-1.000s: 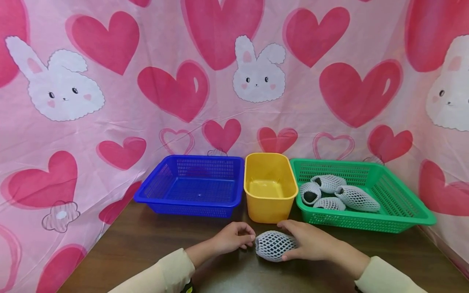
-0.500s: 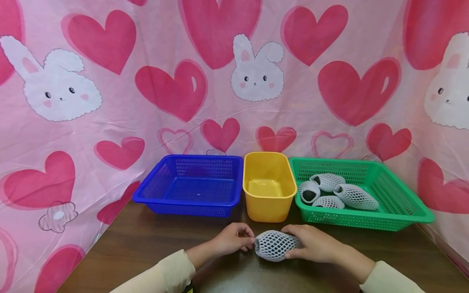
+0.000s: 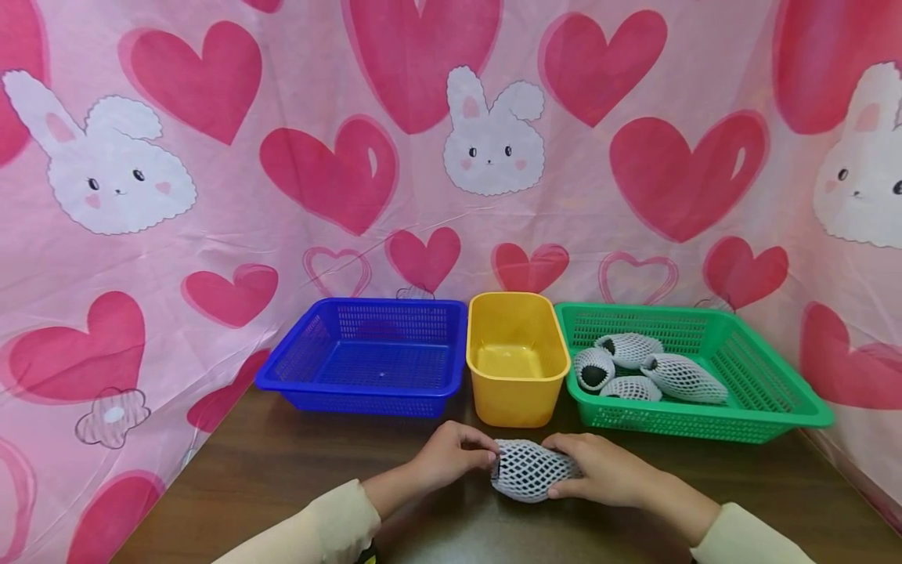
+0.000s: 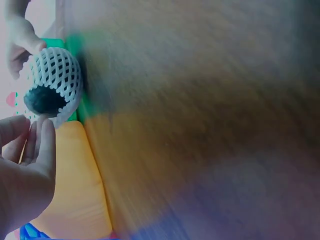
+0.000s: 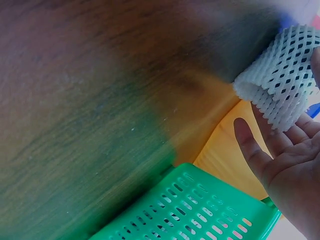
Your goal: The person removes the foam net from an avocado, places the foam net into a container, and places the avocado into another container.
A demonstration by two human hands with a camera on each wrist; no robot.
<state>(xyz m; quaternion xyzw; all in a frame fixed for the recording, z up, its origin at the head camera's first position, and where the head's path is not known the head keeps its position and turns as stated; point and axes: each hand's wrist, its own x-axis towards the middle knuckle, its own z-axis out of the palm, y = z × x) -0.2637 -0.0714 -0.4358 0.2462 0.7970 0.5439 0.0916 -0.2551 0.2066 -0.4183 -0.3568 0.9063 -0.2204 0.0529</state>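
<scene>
While right grip (image 3: 602, 470) holds netting (image 3: 532, 471), left grip (image 3: 449, 456) pinches its rim (image 4: 59, 90).

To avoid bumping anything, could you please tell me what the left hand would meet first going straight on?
Probably the open end of the foam net sleeve around a dark object; the left hand sits at its rim, though contact is unclear.

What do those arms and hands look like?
They're a person's: the left hand and right hand are bare, without gloves. The left sleeve and right sleeve are plain, pale cream, stopping short of the hands. Beneath the left one peeks a black item with a yellow mark, too hidden to identify.
</scene>
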